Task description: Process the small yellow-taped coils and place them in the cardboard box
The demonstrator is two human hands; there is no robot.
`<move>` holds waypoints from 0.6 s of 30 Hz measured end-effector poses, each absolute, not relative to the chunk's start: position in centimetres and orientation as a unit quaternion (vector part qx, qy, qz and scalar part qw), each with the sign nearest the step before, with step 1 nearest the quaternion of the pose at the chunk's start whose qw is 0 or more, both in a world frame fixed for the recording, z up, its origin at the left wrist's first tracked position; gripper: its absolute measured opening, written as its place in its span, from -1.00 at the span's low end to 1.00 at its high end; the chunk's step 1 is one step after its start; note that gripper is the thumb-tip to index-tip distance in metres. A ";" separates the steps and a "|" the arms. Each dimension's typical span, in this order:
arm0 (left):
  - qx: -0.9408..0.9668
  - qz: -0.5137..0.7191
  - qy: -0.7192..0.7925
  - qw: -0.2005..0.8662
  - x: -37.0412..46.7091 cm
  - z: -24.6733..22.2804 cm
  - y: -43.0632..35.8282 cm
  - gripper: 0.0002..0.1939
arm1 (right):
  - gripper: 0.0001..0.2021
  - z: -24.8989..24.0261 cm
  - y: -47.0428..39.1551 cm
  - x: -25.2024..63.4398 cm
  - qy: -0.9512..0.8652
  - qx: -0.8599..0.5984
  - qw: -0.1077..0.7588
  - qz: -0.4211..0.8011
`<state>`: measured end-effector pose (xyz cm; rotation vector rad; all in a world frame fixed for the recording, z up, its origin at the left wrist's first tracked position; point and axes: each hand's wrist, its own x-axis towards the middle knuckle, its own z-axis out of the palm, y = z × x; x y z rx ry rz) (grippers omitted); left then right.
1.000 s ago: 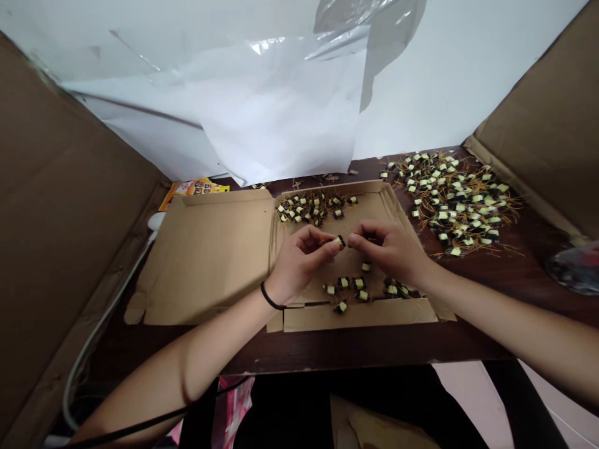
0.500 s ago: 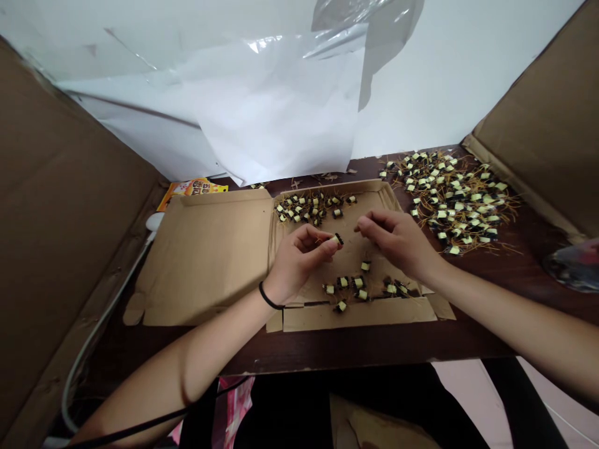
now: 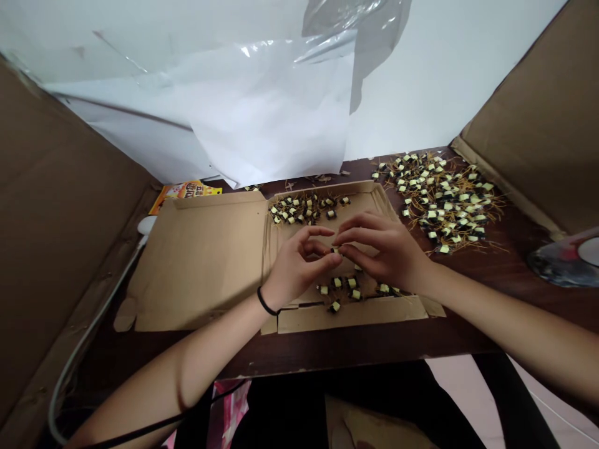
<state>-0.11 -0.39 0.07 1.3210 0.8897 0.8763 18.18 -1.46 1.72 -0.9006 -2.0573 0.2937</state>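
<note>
Between my fingertips is a small black and pale-yellow component [image 3: 334, 251], partly hidden by the fingers. My left hand [image 3: 304, 257], with a black band at the wrist, pinches it from the left. My right hand [image 3: 374, 246] closes on it from the right, thumb and fingertips meeting at the part. Both hands are above an opened cardboard box [image 3: 327, 317]. Behind them in the box lies a cluster of similar components [image 3: 299, 209] with thin wires. Several more components [image 3: 352, 283] lie near the box's front edge.
A large pile of components [image 3: 449, 202] covers the dark table [image 3: 374, 346] at the right. The box's flap [image 3: 201, 262] lies open left, near a yellow packet [image 3: 187, 188] and a white cable [image 3: 88, 333]. A clear plastic container [image 3: 559, 262] stands far right.
My right hand has moved left and now meets my left hand at the component. The whole view has shifted slightly.
</note>
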 end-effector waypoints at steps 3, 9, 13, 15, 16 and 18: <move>0.597 0.370 0.390 0.596 -0.1 -0.1 -0.6 -0.56 | -0.88 1.6 -1.4 18.3 -0.824 -0.372 0.407 0.131; 0.623 0.351 0.414 0.564 0.1 0.1 -1.1 -0.46 | -0.85 2.0 -1.1 18.8 -0.810 -0.399 0.325 0.279; 0.630 0.340 0.412 0.564 0.2 0.4 -1.2 -0.41 | -0.85 2.1 -0.9 18.8 -0.774 -0.420 0.306 0.362; 0.631 0.341 0.412 0.562 0.2 0.4 -1.2 -0.41 | -0.84 2.0 -0.9 18.6 -0.761 -0.424 0.315 0.377; 0.630 0.342 0.414 0.561 0.2 0.4 -1.1 -0.41 | -0.84 1.9 -1.0 18.5 -0.755 -0.427 0.324 0.377; 0.624 0.346 0.416 0.564 0.2 0.4 -1.0 -0.42 | -0.84 1.8 -1.1 18.3 -0.745 -0.438 0.342 0.369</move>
